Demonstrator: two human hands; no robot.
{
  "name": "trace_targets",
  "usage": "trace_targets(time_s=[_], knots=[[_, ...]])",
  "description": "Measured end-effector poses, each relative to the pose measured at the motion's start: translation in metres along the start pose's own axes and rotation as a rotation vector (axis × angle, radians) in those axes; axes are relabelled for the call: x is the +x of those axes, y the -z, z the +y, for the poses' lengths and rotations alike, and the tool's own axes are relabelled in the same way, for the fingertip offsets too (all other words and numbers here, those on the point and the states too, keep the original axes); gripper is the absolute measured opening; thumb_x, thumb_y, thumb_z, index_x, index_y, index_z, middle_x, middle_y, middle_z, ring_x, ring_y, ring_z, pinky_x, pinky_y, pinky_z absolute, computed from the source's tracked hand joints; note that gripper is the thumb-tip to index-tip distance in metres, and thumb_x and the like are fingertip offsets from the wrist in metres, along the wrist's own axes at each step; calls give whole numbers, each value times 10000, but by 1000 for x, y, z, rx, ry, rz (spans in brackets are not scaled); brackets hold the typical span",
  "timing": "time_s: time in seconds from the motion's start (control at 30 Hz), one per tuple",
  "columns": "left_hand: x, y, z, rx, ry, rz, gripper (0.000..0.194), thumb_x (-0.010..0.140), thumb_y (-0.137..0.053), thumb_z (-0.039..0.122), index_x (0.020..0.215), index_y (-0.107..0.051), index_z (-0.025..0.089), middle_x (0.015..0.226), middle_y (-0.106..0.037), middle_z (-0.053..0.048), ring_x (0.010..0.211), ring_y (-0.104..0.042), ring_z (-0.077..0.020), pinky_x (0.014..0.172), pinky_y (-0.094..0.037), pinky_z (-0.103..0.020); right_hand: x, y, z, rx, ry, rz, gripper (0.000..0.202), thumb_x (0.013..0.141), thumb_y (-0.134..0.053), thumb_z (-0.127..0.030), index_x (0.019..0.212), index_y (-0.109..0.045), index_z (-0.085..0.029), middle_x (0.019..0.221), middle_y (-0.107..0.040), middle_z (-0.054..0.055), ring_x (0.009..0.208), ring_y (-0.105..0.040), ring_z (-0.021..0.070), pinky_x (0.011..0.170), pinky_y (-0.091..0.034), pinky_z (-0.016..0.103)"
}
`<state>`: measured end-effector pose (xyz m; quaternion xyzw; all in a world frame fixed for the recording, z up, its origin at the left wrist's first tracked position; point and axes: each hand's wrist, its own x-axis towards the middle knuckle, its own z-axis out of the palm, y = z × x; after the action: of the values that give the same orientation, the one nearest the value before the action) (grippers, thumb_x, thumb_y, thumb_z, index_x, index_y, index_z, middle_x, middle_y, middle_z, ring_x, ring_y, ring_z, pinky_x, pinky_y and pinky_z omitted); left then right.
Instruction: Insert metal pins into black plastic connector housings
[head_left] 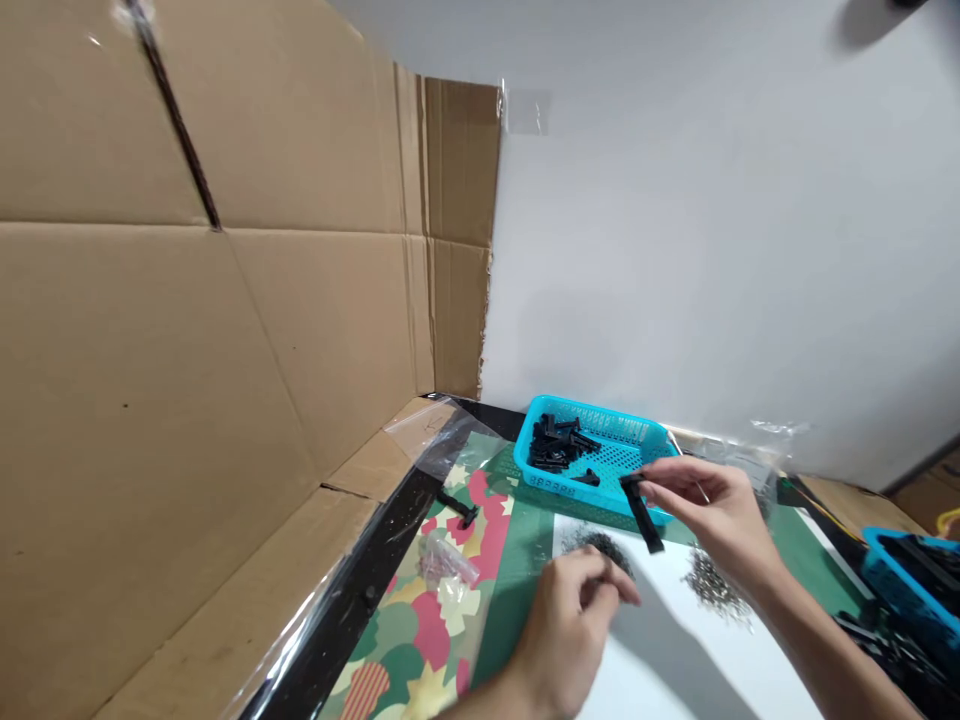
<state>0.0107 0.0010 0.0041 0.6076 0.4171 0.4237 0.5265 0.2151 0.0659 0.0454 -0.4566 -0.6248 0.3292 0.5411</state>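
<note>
A long black part hangs from the fingertips of my right hand, which pinches its upper end near the front right corner of the blue basket. Several black parts lie in that basket, mostly on its left side. My left hand is over the white sheet, fingers curled, beside a pile of small dark pieces; what its fingertips hold, if anything, is hidden. A pile of small silvery pieces lies on the sheet below my right hand.
Cardboard stands along the left. One black part and a small clear bag lie on patterned paper. At the right edge, a second blue basket holds black parts, with more black parts beside it.
</note>
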Motion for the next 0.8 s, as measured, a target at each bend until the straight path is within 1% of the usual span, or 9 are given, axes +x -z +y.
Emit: trace_targets(time_s=[0.03,0.1,0.23,0.3,0.43,0.57,0.63,0.73,0.8], knots=[[1,0,3,-104,66,-9,271,992,-503,226,912,-747,142,889,-674,-46,504,-445,-66,502,-340,-236,-12,2,0,63,-28,-1,181,762,-894,-368,852,-841,-220,886,-822,101,806,-768,237,707,-621,331],[3,1,7,-270,77,-26,252,1012,-580,337,1185,-689,189,1031,-641,-37,526,-441,-46,485,-324,-210,-36,5,3,179,-105,-21,185,719,-935,-348,806,-838,-217,856,-815,99,797,-759,228,697,-615,312],[7,3,10,-438,24,-237,690,852,-858,441,1450,-531,335,1186,-561,-22,639,-503,-43,551,-376,-189,-70,3,11,365,-302,-39,259,666,-973,-389,756,-815,-205,789,-787,79,671,-702,173,580,-559,245],[7,2,9,-343,-17,-277,665,802,-917,405,1390,-622,307,1137,-581,-20,685,-518,-56,606,-391,-201,-79,-1,16,410,-368,-62,301,655,-976,-435,759,-812,-204,783,-782,73,675,-700,173,595,-561,247],[5,2,7,-91,-211,-177,248,913,-827,373,1104,-810,217,907,-609,-26,741,-543,-118,645,-404,-237,-83,-3,20,423,-416,-214,352,647,-966,-503,771,-820,-207,725,-765,62,607,-658,162,568,-546,260],[3,3,10,7,-350,-120,173,967,-770,341,1062,-834,212,885,-663,-51,741,-574,-142,647,-435,-260,-76,14,9,380,-430,-233,368,743,-909,-494,973,-826,-219,774,-784,65,485,-505,104,442,-433,236],[2,3,13,33,-332,-121,182,950,-791,338,1072,-810,205,918,-666,-44,721,-566,-128,635,-441,-251,-70,29,3,362,-399,-171,400,812,-857,-506,1063,-812,-199,828,-798,96,552,-568,137,480,-477,260],[2,2,16,55,-234,-155,221,987,-728,391,1069,-738,186,1014,-658,-47,735,-575,-120,630,-451,-243,-63,55,2,394,-354,-42,513,928,-713,-582,1264,-747,-196,916,-813,121,514,-605,165,412,-430,285],[3,1,15,76,-136,-205,258,1013,-672,426,1076,-698,177,955,-650,-31,703,-566,-118,613,-438,-246,-61,69,6,338,-325,29,565,996,-589,-632,1297,-728,-175,762,-776,90,447,-551,160,412,-403,300]])
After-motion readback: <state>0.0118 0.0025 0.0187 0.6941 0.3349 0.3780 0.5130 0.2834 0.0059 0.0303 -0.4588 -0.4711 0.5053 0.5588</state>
